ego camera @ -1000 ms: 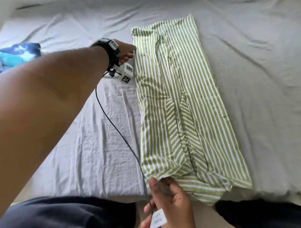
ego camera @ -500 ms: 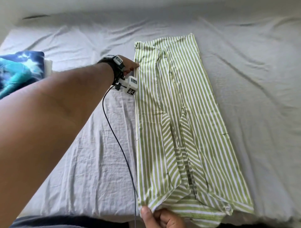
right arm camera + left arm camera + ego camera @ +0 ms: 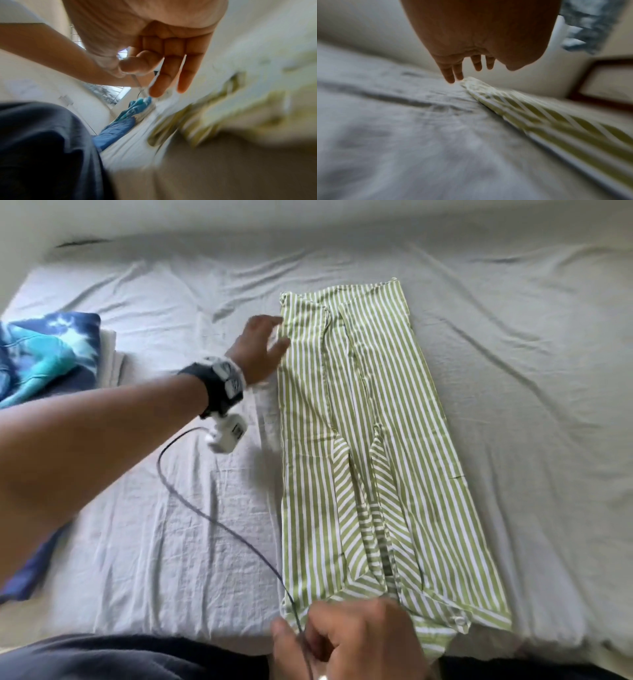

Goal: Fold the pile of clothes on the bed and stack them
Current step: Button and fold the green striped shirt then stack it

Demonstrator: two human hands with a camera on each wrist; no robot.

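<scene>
A green-and-white striped shirt [image 3: 370, 446], folded into a long strip, lies flat on the grey-sheeted bed [image 3: 531, 392], running from the near edge toward the far edge. The left hand [image 3: 261, 347], fingers extended, rests at the strip's far left corner. The right hand [image 3: 349, 642], at the near end, has index finger and thumb curled together; whether it grips cloth cannot be told. A blue tie-dye garment [image 3: 44, 354] lies by the left edge.

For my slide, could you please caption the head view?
Left hand open beside a green-striped shirt folded lengthwise on the bed.
</scene>
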